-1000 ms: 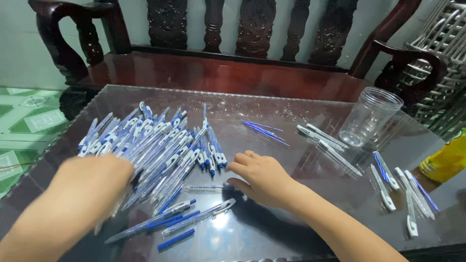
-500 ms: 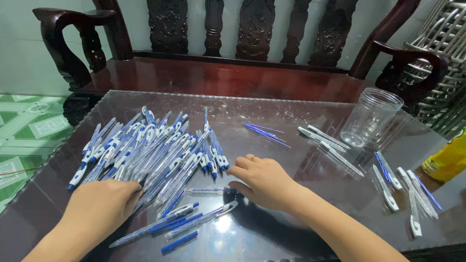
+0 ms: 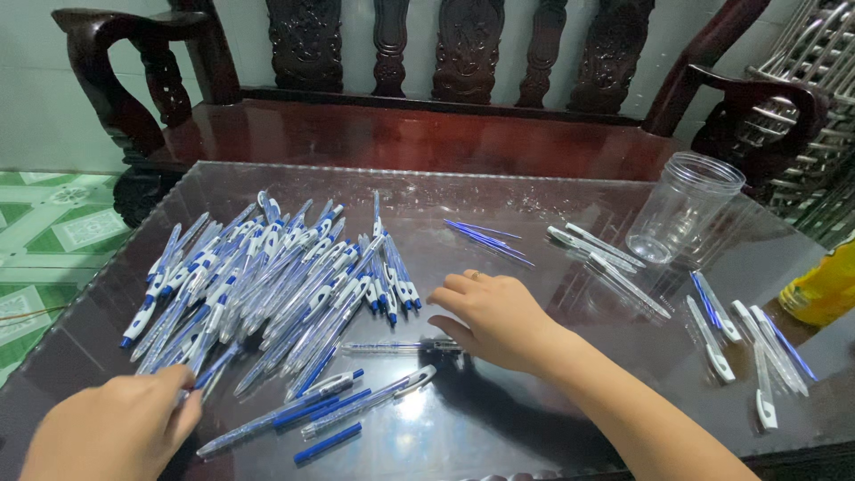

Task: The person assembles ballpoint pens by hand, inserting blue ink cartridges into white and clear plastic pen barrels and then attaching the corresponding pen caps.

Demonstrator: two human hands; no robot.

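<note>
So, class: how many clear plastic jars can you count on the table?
1. The clear plastic jar stands upright and open at the table's far right, beyond the loose pen parts. Nothing in view seems to hide another.

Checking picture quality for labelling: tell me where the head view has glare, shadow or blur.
Head view: soft glare streaks on the glass tabletop near the bench; a dark shadow lies under the right hand; the left hand at the bottom edge looks slightly blurred; the pen pile is sharp.
</note>
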